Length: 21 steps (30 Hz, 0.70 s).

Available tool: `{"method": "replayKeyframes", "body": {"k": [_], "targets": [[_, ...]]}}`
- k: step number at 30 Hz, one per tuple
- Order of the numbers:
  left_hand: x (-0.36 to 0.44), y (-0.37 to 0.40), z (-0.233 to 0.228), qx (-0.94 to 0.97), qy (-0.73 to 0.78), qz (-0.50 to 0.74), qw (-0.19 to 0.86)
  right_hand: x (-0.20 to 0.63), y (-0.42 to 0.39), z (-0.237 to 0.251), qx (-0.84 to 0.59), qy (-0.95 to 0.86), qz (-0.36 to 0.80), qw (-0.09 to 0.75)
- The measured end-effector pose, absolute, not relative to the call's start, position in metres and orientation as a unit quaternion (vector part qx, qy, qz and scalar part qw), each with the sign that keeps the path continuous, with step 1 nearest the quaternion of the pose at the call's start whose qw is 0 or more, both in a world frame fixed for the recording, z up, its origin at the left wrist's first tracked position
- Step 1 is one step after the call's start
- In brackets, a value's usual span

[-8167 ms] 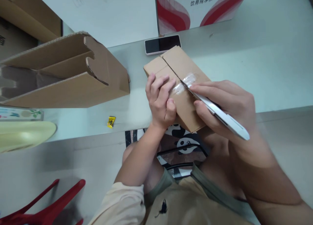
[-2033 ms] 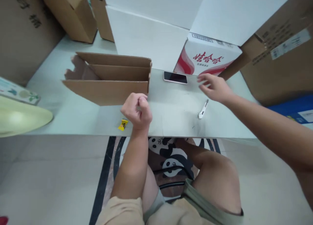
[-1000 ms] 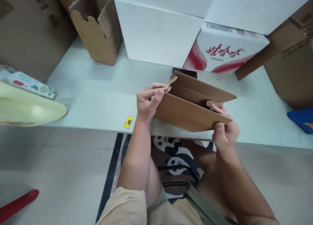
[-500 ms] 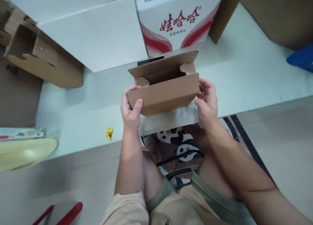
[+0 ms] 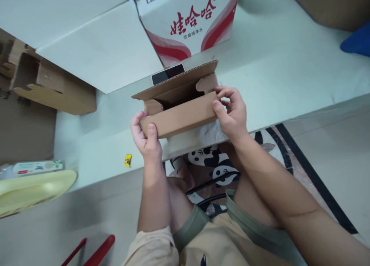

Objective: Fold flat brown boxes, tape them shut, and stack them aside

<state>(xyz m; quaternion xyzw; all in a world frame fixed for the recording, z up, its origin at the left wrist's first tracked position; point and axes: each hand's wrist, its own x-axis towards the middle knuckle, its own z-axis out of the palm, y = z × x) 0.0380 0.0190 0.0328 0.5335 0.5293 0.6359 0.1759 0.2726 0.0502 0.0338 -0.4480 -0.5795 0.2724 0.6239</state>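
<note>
A small brown cardboard box [image 5: 180,117] is held in front of me above the near edge of the table, its long top flap raised at the back and its side flaps partly folded in. My left hand [image 5: 146,137] grips the left end, thumb on the front face and fingers behind the corner. At the right end my right hand [image 5: 232,110] pinches the front corner with the thumb on the front and the fingers at the top edge. The box's inside is dark, so its contents cannot be made out.
Behind the box stand a white carton [image 5: 104,54] and a red-and-white water carton [image 5: 190,29]. Open brown boxes [image 5: 66,88] are at the left. A yellow wrapper [image 5: 127,160] lies on the table [image 5: 277,77], near a pale yellow tray [image 5: 43,187]. Something blue [image 5: 358,42] is at the right.
The box has tilted so its underside shows less. My right hand has moved from the box's lower right side up onto its front corner. The view has shifted slightly.
</note>
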Motion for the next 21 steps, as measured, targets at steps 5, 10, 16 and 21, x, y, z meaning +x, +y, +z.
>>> {"method": "replayKeyframes", "body": {"k": [5,10,16,21], "targets": [[0.027,0.027,0.024,0.573,0.463,0.649,0.193,0.278,0.063,0.028,-0.449,-0.609,0.289,0.586],[0.019,0.026,0.025,0.593,0.453,0.627,0.226,0.285,0.082,0.030,-0.403,-0.643,0.322,0.566],[0.017,0.023,0.027,0.622,0.433,0.622,0.195,0.291,0.080,0.029,-0.380,-0.673,0.311,0.553],[0.014,0.024,0.027,0.663,0.441,0.583,0.163,0.290,0.077,0.023,-0.362,-0.663,0.288,0.588]]}}
